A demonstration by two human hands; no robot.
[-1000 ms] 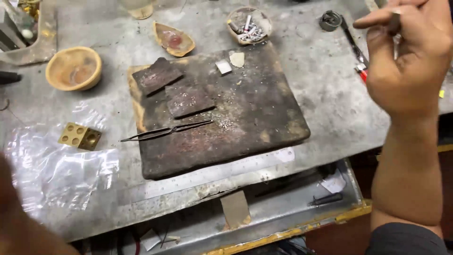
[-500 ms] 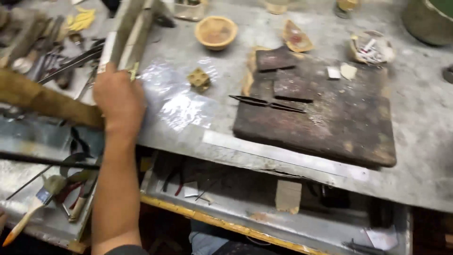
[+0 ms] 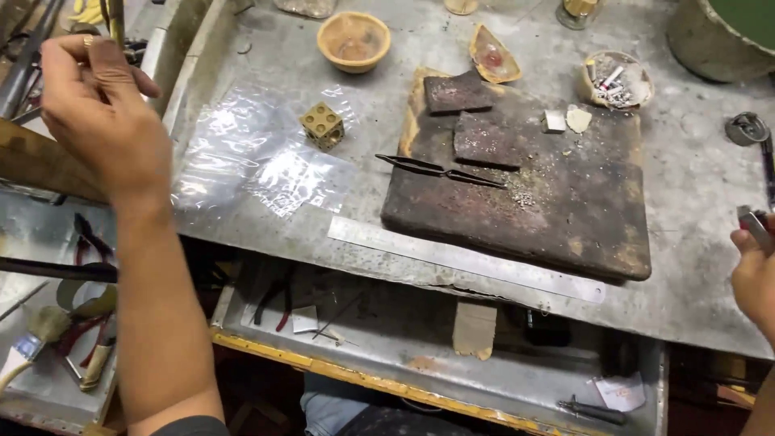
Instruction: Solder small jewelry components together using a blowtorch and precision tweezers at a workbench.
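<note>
My left hand [image 3: 101,121] is raised at the upper left with its fingers pinched on a thin upright tool [image 3: 115,18], above the tool rack beside the bench. At the right edge my right hand [image 3: 755,274] grips a small grey metal object [image 3: 755,224]. Between the hands lies a dark charred block [image 3: 565,218]. It carries two dark slabs [image 3: 458,91], black tweezers [image 3: 440,171] and small pale pieces [image 3: 555,121]. A brass cube with holes [image 3: 323,125] sits on a clear plastic bag [image 3: 242,165], the thing on the bench nearest my left hand.
A steel ruler [image 3: 468,260] lies along the bench's front edge. A wooden bowl [image 3: 353,40], a shell dish [image 3: 492,58] and a small dish of scraps [image 3: 617,81] stand at the back. An open drawer [image 3: 420,355] holds pliers and scraps. A brush [image 3: 32,339] lies lower left.
My left hand has lifted from the tool rack with a thin tool pinched in it. My right hand has come into view at the right edge. The view shifted right.
</note>
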